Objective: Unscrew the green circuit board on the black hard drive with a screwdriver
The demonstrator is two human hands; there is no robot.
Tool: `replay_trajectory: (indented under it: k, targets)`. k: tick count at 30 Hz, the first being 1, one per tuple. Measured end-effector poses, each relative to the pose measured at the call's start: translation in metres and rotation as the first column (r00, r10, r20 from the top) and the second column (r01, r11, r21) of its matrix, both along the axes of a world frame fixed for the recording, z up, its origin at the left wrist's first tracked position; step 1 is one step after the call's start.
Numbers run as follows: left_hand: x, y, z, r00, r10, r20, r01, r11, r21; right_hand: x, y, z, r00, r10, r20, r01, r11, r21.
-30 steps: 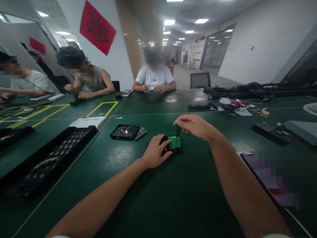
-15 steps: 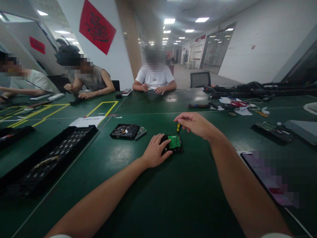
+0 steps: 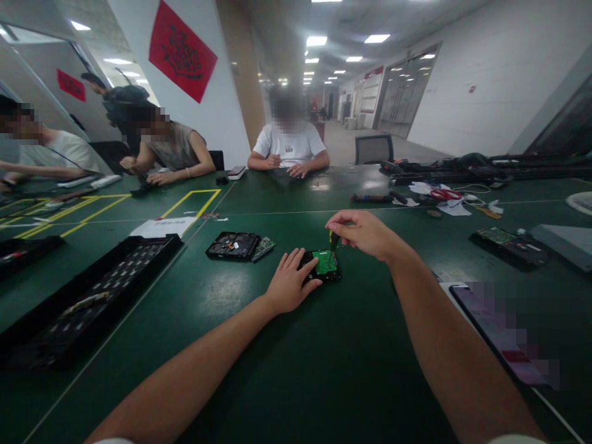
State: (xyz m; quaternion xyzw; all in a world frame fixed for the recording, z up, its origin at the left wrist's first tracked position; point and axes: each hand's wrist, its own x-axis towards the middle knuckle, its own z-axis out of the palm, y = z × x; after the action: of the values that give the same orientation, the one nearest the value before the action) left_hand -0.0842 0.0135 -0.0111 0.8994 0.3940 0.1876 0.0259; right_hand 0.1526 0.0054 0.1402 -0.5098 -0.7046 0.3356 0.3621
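Observation:
A hard drive (image 3: 326, 265) lies on the green table with its green circuit board facing up. My left hand (image 3: 289, 280) rests flat across the drive's left side, fingers spread, covering that part. Over the board's right part, my right hand (image 3: 363, 232) pinches a black and yellow screwdriver (image 3: 333, 241) by the top of its handle. The screwdriver stands nearly upright with its shaft down at the board; whether the tip sits in a screw is too small to see. Left of the drive is another hard drive (image 3: 232, 245), with a loose circuit board (image 3: 263, 248) touching its side.
A long black tray (image 3: 152, 246) stands at left. To the right are a further hard drive (image 3: 511, 245), a grey box (image 3: 567, 243) and a tablet-like screen (image 3: 494, 330). Red-handled scissors (image 3: 445, 194) lie among papers and cables. Several people sit across the table.
The screwdriver handle has turned in my right fingers, showing more black and less yellow. Both hands stay in nearly the same place. In the background, a walking person has come into view.

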Motion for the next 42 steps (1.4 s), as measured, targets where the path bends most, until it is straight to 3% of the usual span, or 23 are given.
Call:
replay_trajectory:
  k: [6, 12, 18, 26, 32, 35, 39, 42]
  targets:
    - [-0.0010, 0.0004, -0.0006, 1.000, -0.006, 0.012, 0.007, 1.000, -0.023, -0.0003, 0.0008, -0.0011, 1.000, -0.021, -0.015, 0.020, 0.999, -0.044]
    - [-0.0010, 0.0003, 0.0017, 0.999, -0.021, 0.029, 0.022, 1.000, -0.015, 0.0011, -0.0006, -0.0011, 0.996, 0.077, 0.049, -0.077, 0.997, -0.008]
    - [-0.0015, 0.0004, 0.0012, 0.999, -0.021, 0.048, 0.021, 1.000, -0.016, -0.0021, -0.0018, 0.0012, 0.999, 0.005, -0.036, -0.007, 0.998, -0.069]
    - [-0.0015, 0.0010, 0.0012, 0.999, -0.024, 0.036, 0.025, 0.999, -0.026, 0.0009, -0.0011, 0.0005, 0.994, 0.097, 0.044, -0.097, 0.995, 0.005]
    - [-0.0012, 0.0003, 0.0022, 0.999, -0.021, 0.043, 0.022, 0.999, -0.028, 0.0004, -0.0034, 0.0031, 0.999, 0.044, -0.019, -0.045, 0.997, -0.070]
    - [-0.0013, 0.0000, 0.0022, 0.999, -0.016, 0.047, 0.017, 0.999, -0.029, -0.0011, -0.0042, 0.0039, 0.996, 0.076, -0.041, -0.079, 0.994, -0.080]
    - [-0.0013, 0.0001, 0.0012, 0.997, -0.016, 0.071, 0.019, 0.999, -0.033, 0.0003, -0.0025, 0.0025, 0.991, 0.137, 0.001, -0.137, 0.989, -0.056]
    - [-0.0011, 0.0003, 0.0003, 0.996, -0.011, 0.088, 0.014, 0.999, -0.035, 0.0019, -0.0012, 0.0015, 0.993, 0.110, 0.037, -0.109, 0.994, -0.015]
